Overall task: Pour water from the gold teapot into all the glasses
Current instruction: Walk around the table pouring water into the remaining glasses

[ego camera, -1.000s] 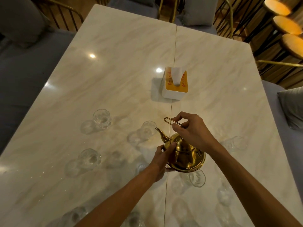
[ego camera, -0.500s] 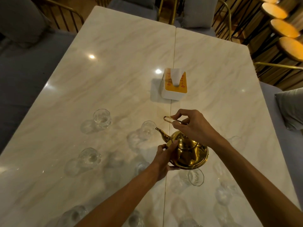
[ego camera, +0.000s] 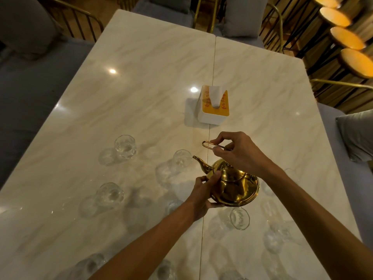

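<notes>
Pouring step: gold teapot (ego camera: 234, 184) tipped above the worktop (ego camera: 141, 98), right hand (ego camera: 240, 152) pinching its wire handle, left hand (ego camera: 203, 193) cupping its belly — spout at the central glass (ego camera: 181, 159), apparently filling; next, another glass.

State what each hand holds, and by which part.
Both hold the teapot: the right hand pinches its wire handle, and the left hand steadies its body below the spout.
</notes>
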